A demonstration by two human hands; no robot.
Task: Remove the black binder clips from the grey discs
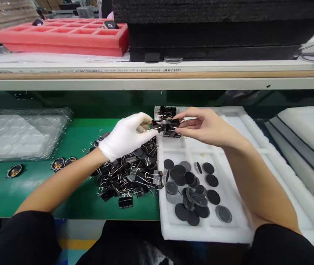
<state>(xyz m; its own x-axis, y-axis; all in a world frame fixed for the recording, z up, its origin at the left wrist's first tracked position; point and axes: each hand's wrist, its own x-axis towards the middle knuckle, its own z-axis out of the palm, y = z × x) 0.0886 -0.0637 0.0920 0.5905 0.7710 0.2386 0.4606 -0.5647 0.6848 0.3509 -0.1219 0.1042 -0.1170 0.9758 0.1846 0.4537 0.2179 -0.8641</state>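
Note:
My left hand (130, 135), in a white glove, pinches a black binder clip (157, 126) by its wire handles. Opposite it, my bare right hand (201, 125) grips another black binder clip (175, 124) between thumb and fingers. A small round grey piece seems to sit between these two clips, but its detail is too small to make out. More clipped pieces (168, 111) rest just behind, on the far left corner of the white foam tray (241, 114). A heap of loose binder clips (118, 180) lies below my left hand.
Dark round discs (213, 197) lie scattered in the tray's near compartment. Clear plastic trays (27, 134) and several small round parts (14, 170) are at left. A shelf edge (90, 84) crosses above, carrying pink foam (71, 46) and black foam (214, 40). White foam sheets (308, 136) stand right.

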